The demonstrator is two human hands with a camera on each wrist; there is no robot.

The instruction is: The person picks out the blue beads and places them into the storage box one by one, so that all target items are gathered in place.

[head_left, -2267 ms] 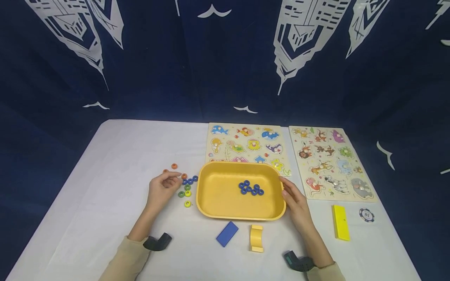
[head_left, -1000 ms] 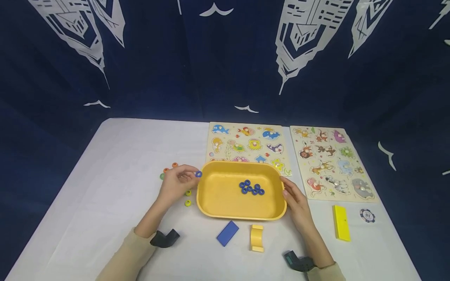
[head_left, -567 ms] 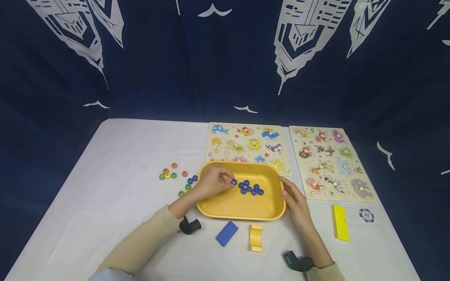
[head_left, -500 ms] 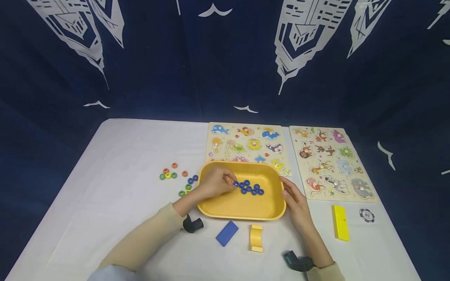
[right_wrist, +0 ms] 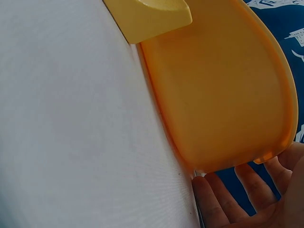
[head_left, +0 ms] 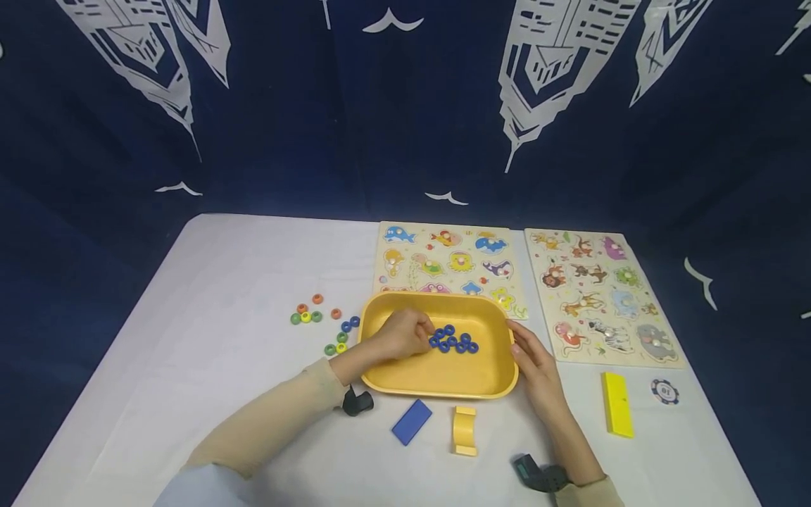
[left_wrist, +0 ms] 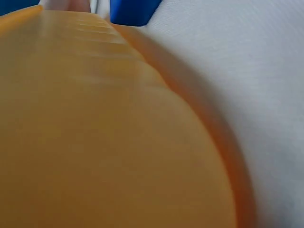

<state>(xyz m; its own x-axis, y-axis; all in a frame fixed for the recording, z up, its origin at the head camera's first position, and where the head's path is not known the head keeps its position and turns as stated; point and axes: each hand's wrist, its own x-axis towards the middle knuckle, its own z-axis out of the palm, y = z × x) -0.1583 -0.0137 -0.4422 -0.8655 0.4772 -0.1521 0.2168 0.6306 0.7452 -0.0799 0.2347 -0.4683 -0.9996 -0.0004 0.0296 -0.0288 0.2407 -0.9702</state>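
A yellow plastic tray (head_left: 437,391) stands on the table with several blue ring beads (head_left: 461,347) inside. Reaching over its left side, my left hand (head_left: 400,335) has bent fingers at the left edge of the bead cluster. One blue bead (head_left: 434,342) lies right at the fingertips; whether they still pinch it cannot be told. My right hand (head_left: 535,362) touches the tray's right end from outside. In the right wrist view, its extended fingers (right_wrist: 256,185) lie against the outer wall. The left wrist view shows only the tray's outer wall (left_wrist: 118,142), no left-hand fingertips at work.
Left of the tray lie loose orange (head_left: 317,299), green (head_left: 295,319), yellow (head_left: 306,317) and blue beads (head_left: 355,321). A blue block (head_left: 412,422) and a curved yellow block (head_left: 464,431) sit in front. Puzzle boards (head_left: 453,257), a yellow bar (head_left: 617,405) and a poker chip (head_left: 665,391) are behind and right.
My left hand picked a blue bead from the table group, carried it right into the tray and set it down against the other blue ones. My right hand stayed at the tray's end.
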